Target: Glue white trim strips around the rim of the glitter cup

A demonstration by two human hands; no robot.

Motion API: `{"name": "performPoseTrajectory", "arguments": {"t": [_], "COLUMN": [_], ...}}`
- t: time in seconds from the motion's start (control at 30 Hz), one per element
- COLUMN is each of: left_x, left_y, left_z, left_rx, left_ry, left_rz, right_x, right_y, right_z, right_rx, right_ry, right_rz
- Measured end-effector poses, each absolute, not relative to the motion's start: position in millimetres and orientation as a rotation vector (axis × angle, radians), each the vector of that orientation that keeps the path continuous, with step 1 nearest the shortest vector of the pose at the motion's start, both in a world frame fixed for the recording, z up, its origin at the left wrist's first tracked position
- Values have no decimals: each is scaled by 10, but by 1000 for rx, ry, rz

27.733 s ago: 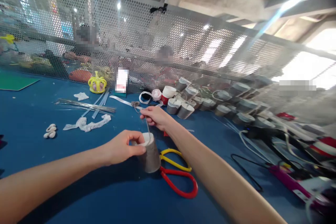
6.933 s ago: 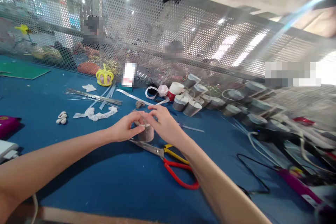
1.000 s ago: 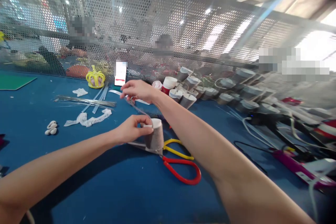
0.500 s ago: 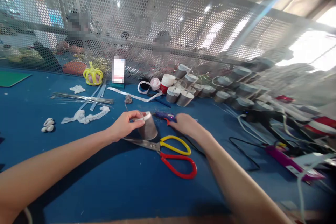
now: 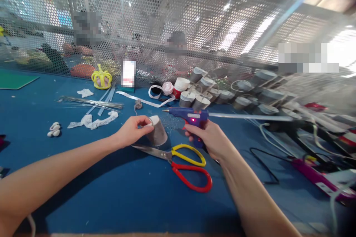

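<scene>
My left hand [image 5: 137, 127] pinches the pale rim of a small grey cup [image 5: 158, 133], which leans on the blue table. In my right hand [image 5: 213, 137] is a blue glue gun [image 5: 191, 114] with a lit red light, its nozzle pointing left just above and beyond the cup. A long clear glue stick [image 5: 244, 116] sticks out of the gun's back. Below the cup lie large scissors [image 5: 167, 154] with one yellow and one red handle, blades toward my left hand. A small grey yarn bundle [image 5: 138, 104] sits behind my left hand.
Several grey cups [image 5: 201, 102] are piled at the back right before a perforated metal screen [image 5: 144, 18]. Wires [image 5: 91, 102], white fabric scraps [image 5: 93, 121] and a yellow crown-shaped piece [image 5: 101, 77] lie left. A purple power strip [image 5: 319, 181] with cables stands right.
My right hand has lifted the glue gun up and to the right, away from the cup, and its glue stick now shows. My left hand stays on the cup's rim.
</scene>
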State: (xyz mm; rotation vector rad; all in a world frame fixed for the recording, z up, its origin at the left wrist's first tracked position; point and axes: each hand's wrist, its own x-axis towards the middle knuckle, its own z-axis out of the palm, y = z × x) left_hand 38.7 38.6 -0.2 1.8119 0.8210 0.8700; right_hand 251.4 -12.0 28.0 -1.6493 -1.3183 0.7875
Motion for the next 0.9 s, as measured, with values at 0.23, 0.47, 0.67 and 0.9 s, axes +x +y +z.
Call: {"name": "performPoseTrajectory", "arguments": {"t": [0.23, 0.47, 0.67, 0.9], "left_x": [383, 378, 397, 382], "left_y": [424, 461, 475, 486], "left_z": [-68, -67, -79, -114], "left_rx": [1759, 1680, 1634, 1652], "left_ry": [834, 857, 871, 839], "left_rz": [885, 839, 855, 855], "right_x": [2307, 2335, 2296, 2287], "right_y": [-271, -313, -369, -352], "right_z": [311, 301, 325, 265], "right_rx": [-1560, -1656, -1703, -1673], "right_ry": [-1403, -1482, -1658, -1691], "right_rz": [808, 719, 535, 380]}}
